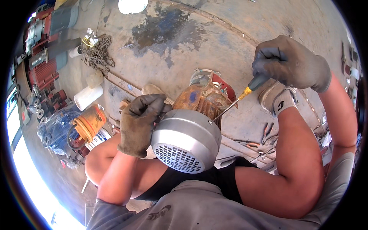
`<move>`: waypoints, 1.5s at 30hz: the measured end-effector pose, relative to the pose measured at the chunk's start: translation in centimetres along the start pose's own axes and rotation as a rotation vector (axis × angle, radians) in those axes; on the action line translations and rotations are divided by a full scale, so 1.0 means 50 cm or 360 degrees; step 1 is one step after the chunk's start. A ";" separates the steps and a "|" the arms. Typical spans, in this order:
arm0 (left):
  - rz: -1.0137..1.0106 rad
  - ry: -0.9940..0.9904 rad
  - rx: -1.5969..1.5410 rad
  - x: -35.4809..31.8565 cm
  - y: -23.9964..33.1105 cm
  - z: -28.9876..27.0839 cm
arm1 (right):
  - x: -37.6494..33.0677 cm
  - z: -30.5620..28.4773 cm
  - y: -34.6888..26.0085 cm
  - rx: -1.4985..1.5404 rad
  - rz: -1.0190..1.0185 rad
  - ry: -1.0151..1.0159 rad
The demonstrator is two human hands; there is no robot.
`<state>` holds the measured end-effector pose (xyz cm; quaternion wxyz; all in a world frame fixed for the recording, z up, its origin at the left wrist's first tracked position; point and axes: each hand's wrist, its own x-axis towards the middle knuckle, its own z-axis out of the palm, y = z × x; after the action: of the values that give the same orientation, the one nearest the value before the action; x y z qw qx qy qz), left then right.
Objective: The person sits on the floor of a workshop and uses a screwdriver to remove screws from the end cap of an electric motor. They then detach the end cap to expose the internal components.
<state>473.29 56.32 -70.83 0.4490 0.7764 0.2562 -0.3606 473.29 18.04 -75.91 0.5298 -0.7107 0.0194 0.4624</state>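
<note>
Between my legs stands an electric motor with a rusty, worn housing (197, 97) and a silver fan cover (184, 132) whose slotted grille faces me. Wrapped in a dark work glove, my right hand (289, 61) grips the handle of a screwdriver (245, 93). Its shaft slants down to the left, and the tip meets a screw (210, 122) on the cover's rim. My gloved left hand (140, 120) is at the cover's left side with its fingers curled in. Whether those fingers pinch anything is hidden.
Pliers (264, 134) and other hand tools lie on the floor to the right. At the left are an orange bucket (92, 120), a white cylinder (88, 97), a heap of chain (100, 53) and several red motors (43, 73). A dark stain (165, 32) marks the floor ahead.
</note>
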 end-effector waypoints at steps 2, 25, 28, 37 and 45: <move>0.0084 0.0045 -0.0046 -0.005 0.006 0.002 | -0.005 0.003 -0.009 0.0082 0.0011 0.0038; 0.0437 -0.0862 -0.1025 -0.327 -0.036 -0.218 | -0.413 0.377 -0.332 0.0094 -0.0551 0.1344; 0.0700 -0.0499 -0.0727 -0.302 -0.054 -0.226 | -0.383 0.510 -0.359 0.0521 -0.0710 0.1532; 0.1451 0.0013 0.0475 0.135 -0.261 -0.156 | -0.037 0.758 -0.077 0.1896 -0.1021 0.2209; 0.1571 0.0131 0.0657 0.120 -0.311 -0.123 | 0.133 0.986 0.015 0.2566 0.0132 0.2123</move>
<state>467.74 69.44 -81.47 0.3927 0.8902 -0.1981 -0.1189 445.33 58.78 -81.49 0.7122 -0.2565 0.6346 -0.1554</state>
